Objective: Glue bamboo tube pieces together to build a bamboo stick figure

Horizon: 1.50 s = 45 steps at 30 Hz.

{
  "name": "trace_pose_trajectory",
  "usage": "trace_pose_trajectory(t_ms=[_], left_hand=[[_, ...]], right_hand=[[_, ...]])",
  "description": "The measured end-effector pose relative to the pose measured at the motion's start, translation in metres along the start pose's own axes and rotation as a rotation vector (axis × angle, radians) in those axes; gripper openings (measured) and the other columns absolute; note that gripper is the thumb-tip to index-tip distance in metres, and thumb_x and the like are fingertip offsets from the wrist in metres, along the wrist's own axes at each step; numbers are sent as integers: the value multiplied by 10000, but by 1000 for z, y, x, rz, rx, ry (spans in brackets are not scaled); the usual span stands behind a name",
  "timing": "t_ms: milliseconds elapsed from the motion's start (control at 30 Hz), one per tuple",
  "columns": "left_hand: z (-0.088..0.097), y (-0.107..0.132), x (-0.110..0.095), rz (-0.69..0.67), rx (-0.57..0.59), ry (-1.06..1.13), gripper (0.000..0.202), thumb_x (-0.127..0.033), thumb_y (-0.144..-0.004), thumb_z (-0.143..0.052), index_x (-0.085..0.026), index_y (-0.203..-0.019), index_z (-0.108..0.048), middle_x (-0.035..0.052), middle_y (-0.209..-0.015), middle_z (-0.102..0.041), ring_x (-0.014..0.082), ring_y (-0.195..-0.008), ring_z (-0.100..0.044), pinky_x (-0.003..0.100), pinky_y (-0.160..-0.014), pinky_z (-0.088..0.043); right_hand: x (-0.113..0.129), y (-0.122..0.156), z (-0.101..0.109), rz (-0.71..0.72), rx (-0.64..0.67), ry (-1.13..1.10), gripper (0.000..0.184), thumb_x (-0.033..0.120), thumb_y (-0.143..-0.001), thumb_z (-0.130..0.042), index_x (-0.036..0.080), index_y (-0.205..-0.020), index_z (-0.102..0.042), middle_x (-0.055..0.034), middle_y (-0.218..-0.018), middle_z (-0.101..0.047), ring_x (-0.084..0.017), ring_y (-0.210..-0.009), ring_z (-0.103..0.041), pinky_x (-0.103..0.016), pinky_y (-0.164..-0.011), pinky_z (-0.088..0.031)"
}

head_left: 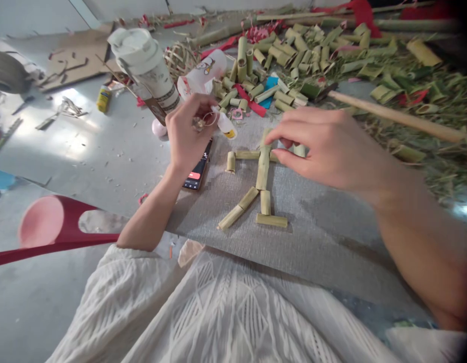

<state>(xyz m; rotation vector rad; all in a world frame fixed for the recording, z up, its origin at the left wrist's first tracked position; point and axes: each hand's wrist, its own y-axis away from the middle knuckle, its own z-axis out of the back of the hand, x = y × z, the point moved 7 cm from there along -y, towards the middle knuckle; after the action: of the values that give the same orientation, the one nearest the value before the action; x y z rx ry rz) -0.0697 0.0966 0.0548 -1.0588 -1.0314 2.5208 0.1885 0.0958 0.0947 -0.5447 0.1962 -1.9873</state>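
My left hand [190, 126] is closed on a small white glue bottle [226, 126], which sticks out beyond the fingertips with its yellow label end low. A thin pale loop shows by those fingers. Below, on the grey board, lies a stick figure of bamboo pieces [263, 169], with a body, arms and legs. My right hand [316, 138] is at the figure's upper end, its index finger and thumb curled in against the head and right arm pieces. The fingertips partly hide that joint.
A phone [197, 169] lies under my left wrist. Behind stand a white lidded cup [150, 65] and a translucent bottle [205, 73]. Bamboo offcuts [290, 53] heap up at the back right, beside a wooden stick [400, 116]. A yellow bottle [103, 99] is at left.
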Motion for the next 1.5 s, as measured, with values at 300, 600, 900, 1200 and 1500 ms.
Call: trace_pose_trajectory(t_ms=[300,600,900,1200,1500], left_hand=[[29,-45,-58,-290,42,407,283,-490,-966,-952,-278,-1078,-803,-12,-865,-741,106,-665,-656,255,-519,-465],[23,-39,-118,-219,98,370,155,-521,-1082,-792,-369,-1078,-823,13,-982,-809,204,-736,-729,397,-636,-585],[22,-14,-108,-457,-10,-40,365,-479,-1041,-775,-507,-1405,-772,32,-975,-809,318,-805,-756,559,-764,-566],[24,-11,-97,-311,-18,140,338,-483,-1184,-575,-326,-1067,-851,-6,-722,-742,159,-579,-672,383,-578,-447],[20,-24,-94,-339,147,78,325,-401,-1064,-697,-302,-757,-658,-40,-552,-516,138,-462,-420,354,-538,-375]], right_hand=[[15,0,13,-89,-222,-262,336,445,-1139,-651,205,-1365,-710,-113,-1283,-805,-274,-1173,-783,-440,-1002,-627],[19,3,16,-232,-248,-202,269,379,-1054,-756,273,-1290,-681,-7,-1004,-771,-222,-814,-698,-378,-731,-528],[14,4,15,-260,-199,-183,175,302,-1060,-701,293,-1228,-652,-25,-1142,-826,-291,-998,-795,-420,-848,-555],[17,6,11,-269,-120,19,245,268,-1083,-668,290,-1325,-633,-51,-1319,-814,-373,-1150,-792,-495,-836,-551],[19,6,11,-251,-103,90,306,187,-1048,-685,217,-1351,-649,-99,-1305,-818,-382,-1165,-801,-505,-903,-608]])
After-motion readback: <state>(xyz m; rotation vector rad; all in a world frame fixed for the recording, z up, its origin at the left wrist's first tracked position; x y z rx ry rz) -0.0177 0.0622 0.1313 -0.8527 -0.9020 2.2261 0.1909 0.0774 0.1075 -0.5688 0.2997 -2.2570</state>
